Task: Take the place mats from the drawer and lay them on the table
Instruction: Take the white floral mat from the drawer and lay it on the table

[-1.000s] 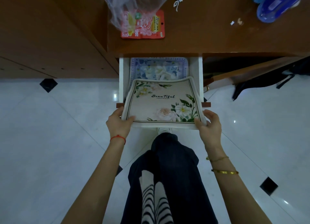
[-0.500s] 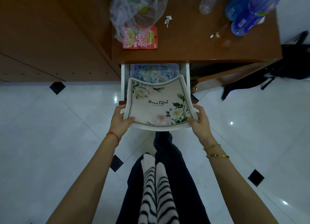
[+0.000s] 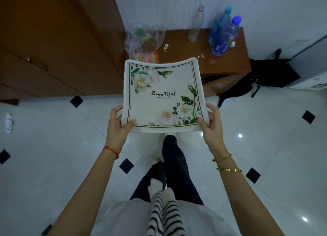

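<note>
A white place mat [image 3: 162, 97] printed with flowers and the word "Beautiful" is held level in front of me, sagging a little in the middle. My left hand [image 3: 117, 123] grips its near left corner, thumb on top. My right hand [image 3: 211, 124] grips its near right corner the same way. The mat hangs in the air between me and the small brown table [image 3: 230, 62], covering the drawer, which is hidden behind it.
On the table stand a clear plastic bag [image 3: 141, 39] over a red packet, an empty clear bottle [image 3: 195, 25] and two blue bottles [image 3: 224, 36]. A brown wardrobe [image 3: 53, 46] is at the left, a black bag [image 3: 265, 76] on the floor at right.
Both hands lifted the floral mat out of the drawer and up toward me. My view has pulled back and tilted up, so the drawer and the blue mat in it are hidden.
</note>
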A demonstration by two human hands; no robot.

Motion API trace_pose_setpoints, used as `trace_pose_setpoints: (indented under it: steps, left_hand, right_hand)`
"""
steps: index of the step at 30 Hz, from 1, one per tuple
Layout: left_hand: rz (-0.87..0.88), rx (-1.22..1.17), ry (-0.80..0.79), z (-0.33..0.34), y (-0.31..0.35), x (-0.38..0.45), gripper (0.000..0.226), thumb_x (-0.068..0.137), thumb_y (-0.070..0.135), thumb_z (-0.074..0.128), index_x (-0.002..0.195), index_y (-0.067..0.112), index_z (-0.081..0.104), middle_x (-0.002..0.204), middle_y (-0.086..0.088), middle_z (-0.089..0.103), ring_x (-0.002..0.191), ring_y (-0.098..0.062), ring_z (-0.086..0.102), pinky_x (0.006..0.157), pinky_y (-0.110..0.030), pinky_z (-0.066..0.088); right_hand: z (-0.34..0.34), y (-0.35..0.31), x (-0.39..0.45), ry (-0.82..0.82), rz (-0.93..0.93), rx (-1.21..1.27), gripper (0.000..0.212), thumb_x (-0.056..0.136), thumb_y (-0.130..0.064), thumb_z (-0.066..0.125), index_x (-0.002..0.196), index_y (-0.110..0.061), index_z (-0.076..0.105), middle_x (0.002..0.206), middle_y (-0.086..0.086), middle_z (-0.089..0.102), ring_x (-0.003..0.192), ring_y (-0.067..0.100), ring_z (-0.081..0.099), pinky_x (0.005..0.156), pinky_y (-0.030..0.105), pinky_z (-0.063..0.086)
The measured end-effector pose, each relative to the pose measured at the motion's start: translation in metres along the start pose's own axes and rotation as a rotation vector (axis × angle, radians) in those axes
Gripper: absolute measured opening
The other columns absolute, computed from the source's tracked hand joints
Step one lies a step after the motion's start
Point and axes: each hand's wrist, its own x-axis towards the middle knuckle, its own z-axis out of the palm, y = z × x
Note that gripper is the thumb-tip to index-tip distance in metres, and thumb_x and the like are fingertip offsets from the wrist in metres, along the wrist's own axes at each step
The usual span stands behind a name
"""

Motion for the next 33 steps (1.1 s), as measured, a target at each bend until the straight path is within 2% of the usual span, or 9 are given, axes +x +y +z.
trace_pose_setpoints:
  steps: [7, 12, 15, 18, 22, 24, 26, 29, 33]
  left_hand:
    - [0.056, -0.024, 0.062, 0.007, 0.028, -0.053, 0.053, 0.085, -0.01, 0.062, 0.129, 0.009, 0.039, 0.101, -0.006, 0.069, 0.083, -0.01, 0.069, 0.075, -0.023, 0.056]
    - [0.089, -0.07, 0.197, 0.03, 0.033, -0.084, 0.049, 0.085, -0.014, 0.059, 0.123, 0.012, 0.04, 0.102, -0.004, 0.067, 0.082, -0.006, 0.067, 0.074, -0.022, 0.056]
    - [0.116, -0.116, 0.326, 0.052, 0.03, -0.108, 0.049, 0.085, -0.015, 0.058, 0.119, 0.015, 0.039, 0.101, -0.002, 0.067, 0.078, -0.004, 0.067, 0.072, -0.021, 0.056]
    - [0.124, -0.176, 0.472, 0.079, 0.021, -0.142, 0.049, 0.086, -0.013, 0.058, 0.12, 0.015, 0.038, 0.102, -0.003, 0.067, 0.08, -0.004, 0.067, 0.074, -0.022, 0.056]
    - [0.104, -0.279, 0.676, 0.113, 0.002, -0.197, 0.048, 0.086, -0.011, 0.059, 0.117, 0.021, 0.041, 0.103, -0.001, 0.068, 0.084, -0.012, 0.068, 0.075, -0.03, 0.058]
    - [0.094, -0.316, 0.778, 0.127, -0.01, -0.226, 0.048, 0.086, -0.011, 0.059, 0.117, 0.02, 0.04, 0.103, -0.002, 0.068, 0.082, -0.009, 0.067, 0.072, -0.025, 0.055]
    - [0.093, -0.35, 0.883, 0.139, -0.022, -0.256, 0.049, 0.085, -0.012, 0.059, 0.119, 0.018, 0.04, 0.104, -0.005, 0.067, 0.08, -0.006, 0.067, 0.071, -0.02, 0.054]
    - [0.094, -0.395, 1.032, 0.156, -0.039, -0.304, 0.049, 0.085, -0.012, 0.059, 0.12, 0.016, 0.039, 0.103, 0.0, 0.067, 0.082, -0.005, 0.067, 0.073, -0.021, 0.055]
    - [0.1, -0.451, 1.238, 0.175, -0.061, -0.365, 0.048, 0.085, -0.012, 0.06, 0.12, 0.014, 0.04, 0.099, 0.004, 0.067, 0.082, -0.002, 0.067, 0.071, -0.02, 0.055]
  right_hand:
    - [-0.028, -0.035, -0.019, -0.042, -0.044, 0.03, 0.049, 0.09, 0.011, 0.054, 0.132, -0.013, 0.043, 0.122, 0.02, 0.062, 0.11, 0.028, 0.065, 0.095, 0.048, 0.054]
    - [-0.05, -0.053, -0.006, -0.193, -0.098, 0.044, 0.048, 0.089, 0.011, 0.054, 0.13, -0.014, 0.044, 0.129, 0.015, 0.057, 0.12, 0.028, 0.059, 0.099, 0.056, 0.049]
    - [-0.069, -0.066, 0.008, -0.318, -0.134, 0.017, 0.049, 0.09, 0.013, 0.054, 0.13, -0.014, 0.044, 0.133, 0.013, 0.055, 0.124, 0.025, 0.057, 0.103, 0.054, 0.047]
    - [-0.086, -0.079, 0.019, -0.462, -0.149, -0.029, 0.052, 0.09, 0.011, 0.055, 0.128, -0.023, 0.044, 0.132, 0.015, 0.056, 0.123, 0.026, 0.058, 0.102, 0.055, 0.047]
    - [-0.097, -0.092, 0.018, -0.664, -0.149, -0.071, 0.052, 0.09, 0.011, 0.054, 0.128, -0.024, 0.043, 0.128, 0.018, 0.06, 0.116, 0.028, 0.062, 0.1, 0.054, 0.049]
    - [-0.097, -0.095, 0.012, -0.773, -0.153, -0.087, 0.053, 0.091, 0.012, 0.053, 0.126, -0.026, 0.044, 0.128, 0.02, 0.059, 0.116, 0.028, 0.062, 0.102, 0.054, 0.048]
    - [-0.094, -0.094, 0.002, -0.88, -0.158, -0.098, 0.052, 0.091, 0.012, 0.053, 0.128, -0.023, 0.044, 0.129, 0.02, 0.059, 0.117, 0.028, 0.062, 0.103, 0.053, 0.047]
    - [-0.086, -0.09, -0.022, -1.009, -0.176, -0.123, 0.051, 0.091, 0.011, 0.054, 0.131, -0.019, 0.042, 0.13, 0.016, 0.059, 0.119, 0.027, 0.061, 0.104, 0.052, 0.046]
    - [-0.074, -0.083, -0.063, -1.169, -0.197, -0.162, 0.049, 0.091, 0.012, 0.054, 0.133, -0.009, 0.038, 0.129, 0.013, 0.061, 0.117, 0.024, 0.062, 0.103, 0.043, 0.049]
